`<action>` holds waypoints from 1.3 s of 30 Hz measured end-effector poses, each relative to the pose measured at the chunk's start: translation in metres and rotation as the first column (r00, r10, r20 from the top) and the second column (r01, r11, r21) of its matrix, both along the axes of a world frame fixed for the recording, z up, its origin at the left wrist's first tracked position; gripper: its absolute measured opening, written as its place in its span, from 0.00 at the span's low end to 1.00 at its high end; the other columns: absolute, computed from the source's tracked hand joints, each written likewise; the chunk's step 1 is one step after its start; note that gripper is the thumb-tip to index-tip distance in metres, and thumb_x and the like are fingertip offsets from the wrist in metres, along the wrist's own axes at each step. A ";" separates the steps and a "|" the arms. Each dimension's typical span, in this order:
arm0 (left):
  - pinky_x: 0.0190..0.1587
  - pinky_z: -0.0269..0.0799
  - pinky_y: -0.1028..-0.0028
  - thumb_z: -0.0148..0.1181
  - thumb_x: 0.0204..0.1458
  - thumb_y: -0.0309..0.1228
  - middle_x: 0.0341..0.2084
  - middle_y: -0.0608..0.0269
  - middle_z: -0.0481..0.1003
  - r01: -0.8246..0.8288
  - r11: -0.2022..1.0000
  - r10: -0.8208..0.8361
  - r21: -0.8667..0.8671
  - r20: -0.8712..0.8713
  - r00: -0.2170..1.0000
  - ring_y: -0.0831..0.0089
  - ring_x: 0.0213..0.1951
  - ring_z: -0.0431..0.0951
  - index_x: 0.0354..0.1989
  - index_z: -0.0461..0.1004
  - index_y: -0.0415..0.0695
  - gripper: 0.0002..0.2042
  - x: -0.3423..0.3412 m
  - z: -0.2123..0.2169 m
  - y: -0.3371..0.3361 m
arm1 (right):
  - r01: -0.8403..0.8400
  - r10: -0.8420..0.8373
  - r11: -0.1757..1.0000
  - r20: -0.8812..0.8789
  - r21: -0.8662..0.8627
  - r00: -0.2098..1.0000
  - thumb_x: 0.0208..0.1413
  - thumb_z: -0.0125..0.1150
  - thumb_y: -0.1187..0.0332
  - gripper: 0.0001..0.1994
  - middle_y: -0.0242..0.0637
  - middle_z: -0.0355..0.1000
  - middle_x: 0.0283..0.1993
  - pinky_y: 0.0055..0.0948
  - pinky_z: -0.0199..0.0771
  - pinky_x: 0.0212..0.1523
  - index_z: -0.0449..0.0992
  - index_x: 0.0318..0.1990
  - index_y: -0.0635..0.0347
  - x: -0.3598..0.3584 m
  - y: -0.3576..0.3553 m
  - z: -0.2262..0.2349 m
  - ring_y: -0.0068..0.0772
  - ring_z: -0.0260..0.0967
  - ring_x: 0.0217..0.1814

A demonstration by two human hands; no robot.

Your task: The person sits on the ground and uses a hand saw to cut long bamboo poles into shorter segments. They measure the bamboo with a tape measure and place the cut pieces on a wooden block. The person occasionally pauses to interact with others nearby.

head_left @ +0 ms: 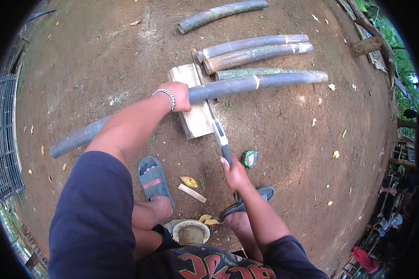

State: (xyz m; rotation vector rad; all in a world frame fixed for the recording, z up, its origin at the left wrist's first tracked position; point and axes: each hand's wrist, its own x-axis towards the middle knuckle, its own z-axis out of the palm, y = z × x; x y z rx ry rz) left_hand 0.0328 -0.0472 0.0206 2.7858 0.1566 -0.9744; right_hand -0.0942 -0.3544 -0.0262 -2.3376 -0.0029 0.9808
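Bamboo (233,87) atop the block (198,121), clamped by the left hand (178,94), seems mid-cut; the right hand (234,174), gripping the saw (220,134), next needs steady strokes.

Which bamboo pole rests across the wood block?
The longest pole, under the left hand, with the saw against it; the other four poles lie on the ground beyond.

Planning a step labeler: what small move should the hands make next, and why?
Probably a gentle saw stroke: the right hand grips the handsaw, whose blade crosses the bamboo pole, while the left hand steadies the pole on the wooden block beside the blade.
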 end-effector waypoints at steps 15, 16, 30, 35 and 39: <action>0.55 0.76 0.60 0.69 0.40 0.44 0.45 0.46 0.81 -0.036 0.999 0.037 -0.022 0.044 0.998 0.53 0.49 0.82 0.49 0.79 0.37 0.29 -0.006 -0.004 -0.002 | 0.008 -0.008 1.000 0.027 0.005 1.000 0.68 0.50 0.44 0.29 0.68 0.75 0.39 0.57 0.72 0.47 0.71 0.46 0.70 0.010 0.022 -0.003 0.73 0.73 0.47; 0.55 0.76 0.60 0.69 0.40 0.44 0.45 0.46 0.81 -0.067 0.997 0.068 -0.031 0.045 0.997 0.53 0.49 0.82 0.50 0.79 0.37 0.29 -0.010 -0.005 0.001 | -0.003 0.003 1.000 0.039 -0.014 0.999 0.68 0.50 0.45 0.28 0.68 0.75 0.39 0.58 0.72 0.47 0.71 0.46 0.70 -0.002 0.014 0.000 0.73 0.73 0.47; 0.56 0.76 0.62 0.70 0.41 0.46 0.47 0.46 0.81 -0.072 0.997 0.074 -0.040 0.033 0.997 0.54 0.50 0.81 0.49 0.79 0.38 0.29 -0.014 -0.005 0.007 | -0.007 0.008 1.000 0.046 -0.020 0.999 0.67 0.52 0.45 0.28 0.67 0.76 0.38 0.58 0.73 0.46 0.71 0.49 0.70 -0.068 -0.052 0.004 0.71 0.75 0.45; 0.55 0.76 0.61 0.69 0.42 0.44 0.45 0.45 0.81 -0.001 1.000 0.001 -0.008 0.018 1.000 0.54 0.49 0.82 0.49 0.79 0.38 0.28 -0.007 -0.004 0.005 | -0.014 0.015 1.000 0.025 -0.024 1.000 0.67 0.53 0.46 0.26 0.67 0.76 0.38 0.57 0.73 0.46 0.72 0.49 0.67 -0.031 -0.026 -0.011 0.72 0.74 0.46; 0.55 0.76 0.61 0.69 0.41 0.44 0.45 0.46 0.81 -0.051 0.998 0.051 -0.030 0.022 0.998 0.54 0.49 0.82 0.49 0.79 0.38 0.28 -0.010 -0.002 -0.003 | 0.027 -0.028 0.999 0.019 0.037 0.999 0.67 0.51 0.45 0.28 0.67 0.75 0.38 0.56 0.72 0.48 0.71 0.47 0.69 0.004 0.018 -0.005 0.72 0.73 0.47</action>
